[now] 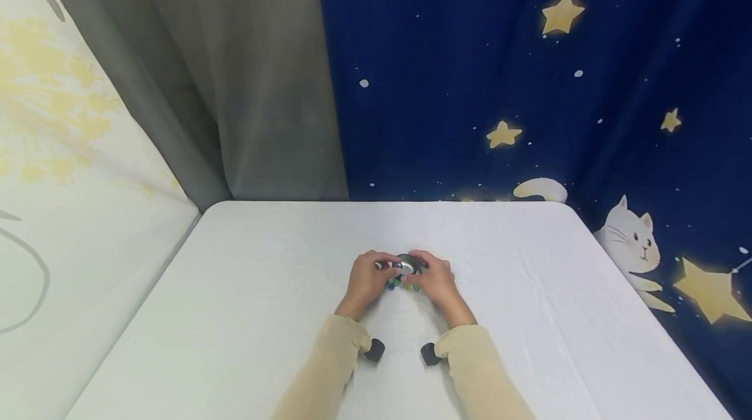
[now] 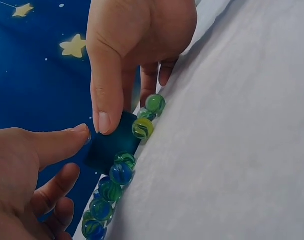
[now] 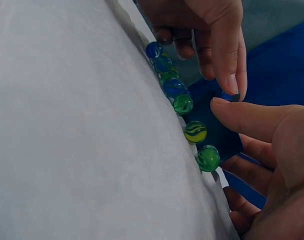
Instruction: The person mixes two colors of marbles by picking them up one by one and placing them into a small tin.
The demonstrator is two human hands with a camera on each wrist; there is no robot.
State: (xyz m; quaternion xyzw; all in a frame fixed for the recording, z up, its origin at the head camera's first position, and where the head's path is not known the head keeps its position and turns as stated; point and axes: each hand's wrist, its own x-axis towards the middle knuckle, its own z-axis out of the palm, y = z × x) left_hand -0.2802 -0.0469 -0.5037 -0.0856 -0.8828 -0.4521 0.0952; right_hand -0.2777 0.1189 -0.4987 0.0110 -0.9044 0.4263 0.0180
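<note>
A small dark round container [image 1: 407,268], silvery inside, stands on the table; its side looks dark teal in the left wrist view. My right hand [image 1: 437,279] grips it, thumb at the near side and fingers around the far side. Over its rim, my left hand [image 1: 367,279] pinches a blue marble [image 3: 231,97] between thumb and forefinger. Several green, blue and yellow glass marbles [image 2: 110,190] lie on the table along the container's near side and to its left. A yellow-streaked marble [image 3: 195,132] and a green marble [image 3: 208,158] sit near my right thumb.
The white-covered table [image 1: 235,315] extends around both hands. Behind it hang a grey curtain [image 1: 264,80] and a navy curtain [image 1: 435,80] with stars. A black wrist device [image 1: 375,350] sits on the left cuff, another wrist device [image 1: 431,354] on the right.
</note>
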